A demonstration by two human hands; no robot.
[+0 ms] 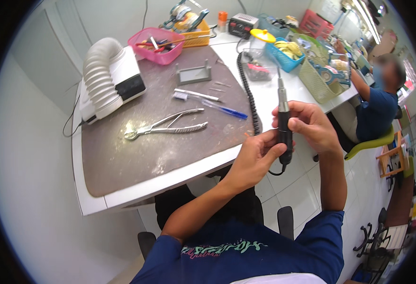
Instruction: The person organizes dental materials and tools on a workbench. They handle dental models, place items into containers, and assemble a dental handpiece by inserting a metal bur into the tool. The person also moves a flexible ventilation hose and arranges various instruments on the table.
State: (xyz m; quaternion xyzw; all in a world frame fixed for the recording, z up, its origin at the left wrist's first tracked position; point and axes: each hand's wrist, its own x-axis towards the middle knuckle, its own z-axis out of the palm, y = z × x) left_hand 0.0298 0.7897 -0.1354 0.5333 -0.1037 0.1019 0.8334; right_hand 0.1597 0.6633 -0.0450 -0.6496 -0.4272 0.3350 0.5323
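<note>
This looks like a small dental-lab style workshop. A worn grey mat covers the white desk [122,199], which carries a dust extractor with a ribbed hose [104,75], metal pliers [167,127], and baskets of tools [157,45]. A co-worker [376,106] sits at a neighbouring desk crowded with bins.

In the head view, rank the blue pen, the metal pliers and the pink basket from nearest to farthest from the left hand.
1. Blue pen: just up-left of the left hand, on the grey mat.
2. Metal pliers: farther left, mid-mat.
3. Pink basket: far back of the table, beside the white hose unit.
</note>
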